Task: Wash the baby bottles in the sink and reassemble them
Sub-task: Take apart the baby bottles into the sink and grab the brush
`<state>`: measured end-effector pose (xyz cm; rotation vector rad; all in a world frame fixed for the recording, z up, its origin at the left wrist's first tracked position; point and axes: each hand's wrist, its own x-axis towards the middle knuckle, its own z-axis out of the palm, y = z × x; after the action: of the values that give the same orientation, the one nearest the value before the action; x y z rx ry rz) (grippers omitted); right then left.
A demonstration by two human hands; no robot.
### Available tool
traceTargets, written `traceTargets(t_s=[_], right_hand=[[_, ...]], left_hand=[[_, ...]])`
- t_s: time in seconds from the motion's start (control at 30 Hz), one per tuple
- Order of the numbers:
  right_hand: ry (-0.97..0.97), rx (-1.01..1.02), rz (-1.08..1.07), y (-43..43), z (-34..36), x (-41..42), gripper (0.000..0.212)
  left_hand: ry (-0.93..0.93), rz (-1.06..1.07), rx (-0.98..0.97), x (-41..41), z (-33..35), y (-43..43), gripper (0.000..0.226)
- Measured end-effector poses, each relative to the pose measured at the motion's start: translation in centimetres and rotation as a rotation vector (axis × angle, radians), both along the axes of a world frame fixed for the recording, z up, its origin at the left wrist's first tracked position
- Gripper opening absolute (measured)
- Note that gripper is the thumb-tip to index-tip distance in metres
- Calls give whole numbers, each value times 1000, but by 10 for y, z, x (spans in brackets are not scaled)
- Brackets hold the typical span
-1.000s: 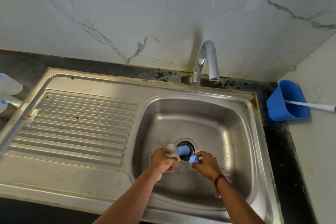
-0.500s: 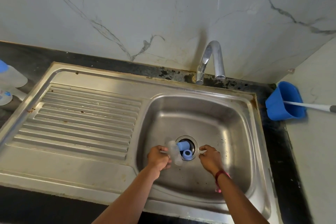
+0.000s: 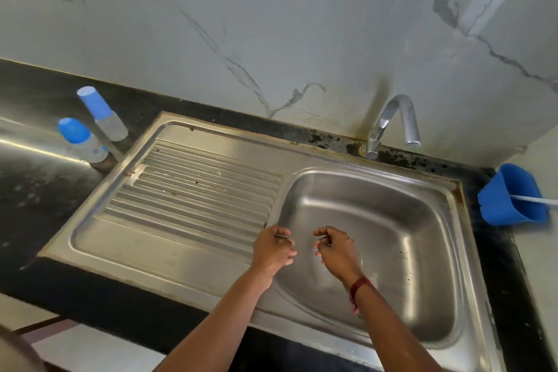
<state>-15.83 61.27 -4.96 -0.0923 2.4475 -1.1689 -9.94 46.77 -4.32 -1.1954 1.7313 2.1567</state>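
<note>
Both hands hang over the sink (image 3: 447,220); the left hand (image 3: 273,251) looks curled on nothing; the right hand (image 3: 335,251) is curled too, and I cannot tell what it pinches; two baby bottles (image 3: 83,139) stand on the counter (image 3: 36,190); a wet hand could knock them over.

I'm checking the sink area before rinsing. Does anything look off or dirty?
Yes. Dark grime stains the counter edge behind the sink, beside the faucet. Brown specks dot the drainboard. Two baby bottles stand upright; nothing looks spilled.
</note>
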Motion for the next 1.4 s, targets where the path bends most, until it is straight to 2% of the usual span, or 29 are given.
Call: traceTargets(t_s=[0.3,0.47,0.67,0.83,0.97,1.1,1.2,1.3,1.4], right_hand=[[59,-42,-35,-85,24,13,29],[77,-93,-43,-148,34,12,23],[99,-158,131,-253,47,17,17],[126,-139,334,-347,51,18,20],[101,-121,447,-411,54,14,26],[161,-113,528,-466,57,11,40],[196,-151,539,-500,61,10,50],[232,-180,517,-531,62,9,60],[263,-207,488,-553,66,8,79]], left_hand=[[121,106,22,6,24,-101,23],[200,268,-13,4,28,-178,20],[206,503,-29,15,27,-271,23],[191,666,-143,30,29,-340,18],[140,774,-259,41,26,-393,12],[111,823,-356,45,24,-431,15],[83,827,-500,43,19,-453,16],[100,793,-578,40,23,-467,32],[158,701,-599,39,28,-474,45]])
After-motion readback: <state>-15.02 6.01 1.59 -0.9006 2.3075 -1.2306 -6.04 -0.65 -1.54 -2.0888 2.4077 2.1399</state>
